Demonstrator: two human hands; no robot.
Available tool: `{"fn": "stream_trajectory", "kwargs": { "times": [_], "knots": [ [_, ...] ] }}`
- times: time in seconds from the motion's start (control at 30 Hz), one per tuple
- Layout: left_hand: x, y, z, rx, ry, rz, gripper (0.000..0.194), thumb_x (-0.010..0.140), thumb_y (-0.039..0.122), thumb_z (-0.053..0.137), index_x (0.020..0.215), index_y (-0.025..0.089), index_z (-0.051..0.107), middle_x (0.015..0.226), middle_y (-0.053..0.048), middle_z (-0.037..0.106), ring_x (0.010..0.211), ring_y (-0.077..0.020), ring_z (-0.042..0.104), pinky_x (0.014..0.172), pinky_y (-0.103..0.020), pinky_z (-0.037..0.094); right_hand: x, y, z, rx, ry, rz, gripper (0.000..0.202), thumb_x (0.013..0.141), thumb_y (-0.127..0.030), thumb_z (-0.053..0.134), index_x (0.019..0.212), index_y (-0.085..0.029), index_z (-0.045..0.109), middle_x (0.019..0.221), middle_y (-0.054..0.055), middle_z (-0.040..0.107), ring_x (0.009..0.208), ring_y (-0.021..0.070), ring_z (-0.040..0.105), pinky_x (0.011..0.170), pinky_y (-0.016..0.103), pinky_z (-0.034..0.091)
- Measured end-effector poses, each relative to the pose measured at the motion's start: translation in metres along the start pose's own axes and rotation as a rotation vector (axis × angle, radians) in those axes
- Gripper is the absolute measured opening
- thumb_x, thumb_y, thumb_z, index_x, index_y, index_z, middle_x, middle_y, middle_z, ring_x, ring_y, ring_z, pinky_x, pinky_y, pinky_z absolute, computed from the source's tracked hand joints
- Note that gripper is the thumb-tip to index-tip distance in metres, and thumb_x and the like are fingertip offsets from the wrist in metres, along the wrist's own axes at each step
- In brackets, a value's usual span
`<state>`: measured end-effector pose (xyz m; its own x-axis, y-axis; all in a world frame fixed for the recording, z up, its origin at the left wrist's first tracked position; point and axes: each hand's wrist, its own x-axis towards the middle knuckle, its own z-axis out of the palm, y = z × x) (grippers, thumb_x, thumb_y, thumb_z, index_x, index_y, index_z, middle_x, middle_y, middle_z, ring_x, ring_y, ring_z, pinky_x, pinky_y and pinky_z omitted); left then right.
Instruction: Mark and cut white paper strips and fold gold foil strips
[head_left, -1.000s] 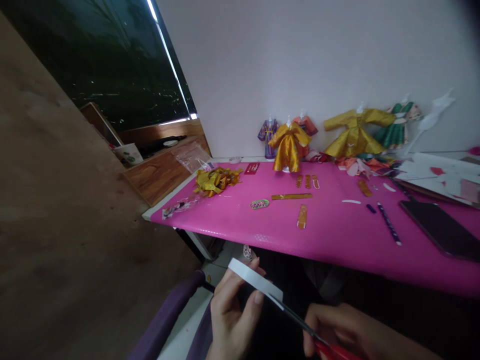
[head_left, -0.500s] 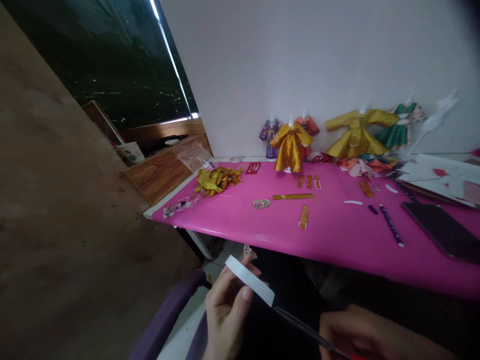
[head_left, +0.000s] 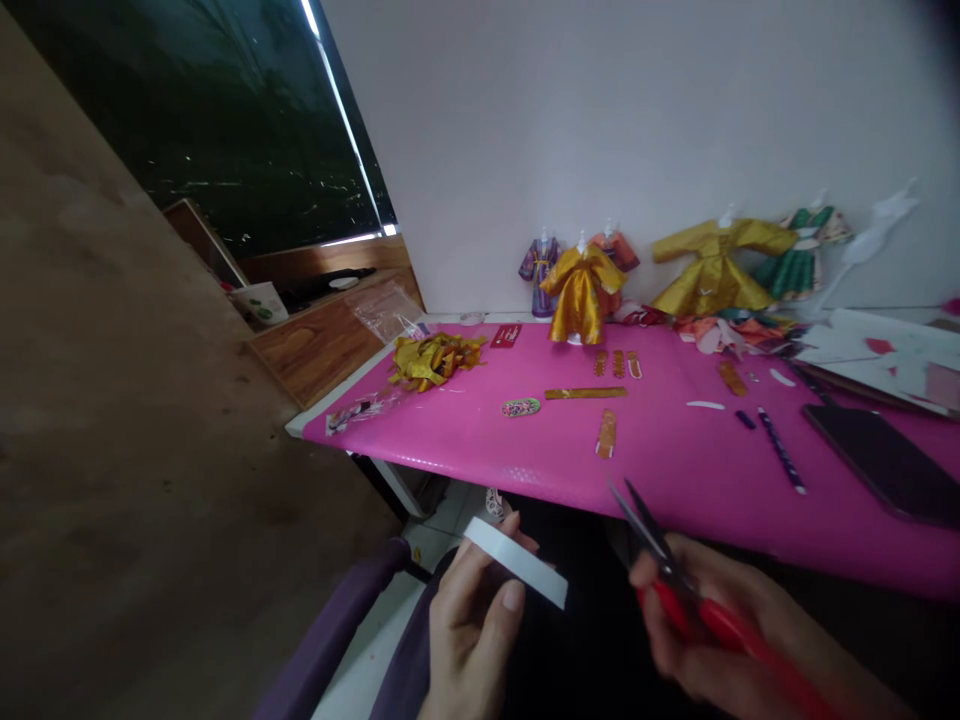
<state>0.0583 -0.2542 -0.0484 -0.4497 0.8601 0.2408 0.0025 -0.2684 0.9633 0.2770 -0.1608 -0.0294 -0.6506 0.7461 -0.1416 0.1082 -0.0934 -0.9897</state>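
In the head view, the left hand [head_left: 469, 640] pinches a narrow white strip [head_left: 517, 560] between thumb and fingers, one end jutting toward the right hand. Next, across a gap, come the red-handled scissors [head_left: 679, 577], which have swung up and away from that end, blades slightly parted (cutting seems paused, I'd judge). The right hand [head_left: 750, 590] is curled around their handles. The strip thus lies wholly in the left hand's grip, well apart from the right.
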Motion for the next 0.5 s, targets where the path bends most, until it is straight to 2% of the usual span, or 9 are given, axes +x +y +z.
{"fn": "stream_trajectory", "kwargs": {
  "times": [0.07,0.1,0.17,0.27,0.37,0.5],
  "knots": [
    [-0.003,-0.006,0.008,-0.11,-0.042,-0.012,0.038,0.091,0.034,0.065,0.129,0.036,0.064,0.119,-0.006,0.074,0.105,-0.0264,0.071,0.091,-0.035,0.057,0.007,-0.003,0.011,-0.11,0.08,-0.122,0.037,0.072,-0.024,0.073,0.106,-0.024,0.058,0.095,0.004,0.068,0.088,0.023,0.067,0.08,0.036,0.056],
    [-0.004,-0.009,0.013,-0.168,-0.061,0.032,0.041,0.09,0.036,0.065,0.131,0.036,0.062,0.121,-0.006,0.073,0.107,-0.0272,0.07,0.09,-0.034,0.057,0.01,-0.003,0.016,-0.152,0.121,-0.182,0.041,0.067,-0.018,0.073,0.104,-0.025,0.058,0.096,0.003,0.068,0.09,0.023,0.066,0.083,0.036,0.056],
    [-0.007,-0.015,0.022,-0.228,-0.098,0.057,0.047,0.089,0.038,0.065,0.136,0.033,0.059,0.125,-0.008,0.071,0.114,-0.0296,0.067,0.092,-0.035,0.057,0.015,0.0,0.024,-0.222,0.21,-0.305,0.044,0.062,-0.01,0.07,0.1,-0.026,0.057,0.093,0.0,0.067,0.086,0.0209,0.066,0.081,0.034,0.056],
    [-0.011,-0.021,0.034,-0.324,-0.104,0.025,0.051,0.087,0.039,0.068,0.137,0.032,0.058,0.133,-0.008,0.067,0.122,-0.0336,0.061,0.098,-0.04,0.055,0.018,0.009,0.03,-0.271,0.277,-0.451,0.05,0.061,-0.005,0.068,0.102,-0.029,0.054,0.088,-0.004,0.066,0.077,0.0166,0.066,0.072,0.026,0.057],
    [-0.013,-0.021,0.041,-0.421,-0.132,-0.005,0.051,0.085,0.039,0.071,0.135,0.033,0.06,0.135,-0.007,0.066,0.125,-0.0353,0.059,0.103,-0.044,0.052,0.02,0.02,0.031,-0.286,0.303,-0.513,0.05,0.067,-0.003,0.066,0.106,-0.032,0.051,0.084,-0.007,0.066,0.072,0.0135,0.067,0.069,0.021,0.057],
    [-0.011,-0.02,0.043,-0.482,-0.144,-0.045,0.053,0.083,0.038,0.074,0.134,0.033,0.061,0.133,-0.008,0.068,0.123,-0.0363,0.061,0.103,-0.043,0.051,0.024,0.025,0.029,-0.334,0.372,-0.579,0.044,0.072,-0.006,0.064,0.106,-0.031,0.051,0.082,-0.007,0.066,0.069,0.0117,0.068,0.067,0.019,0.057]
  ]
}}
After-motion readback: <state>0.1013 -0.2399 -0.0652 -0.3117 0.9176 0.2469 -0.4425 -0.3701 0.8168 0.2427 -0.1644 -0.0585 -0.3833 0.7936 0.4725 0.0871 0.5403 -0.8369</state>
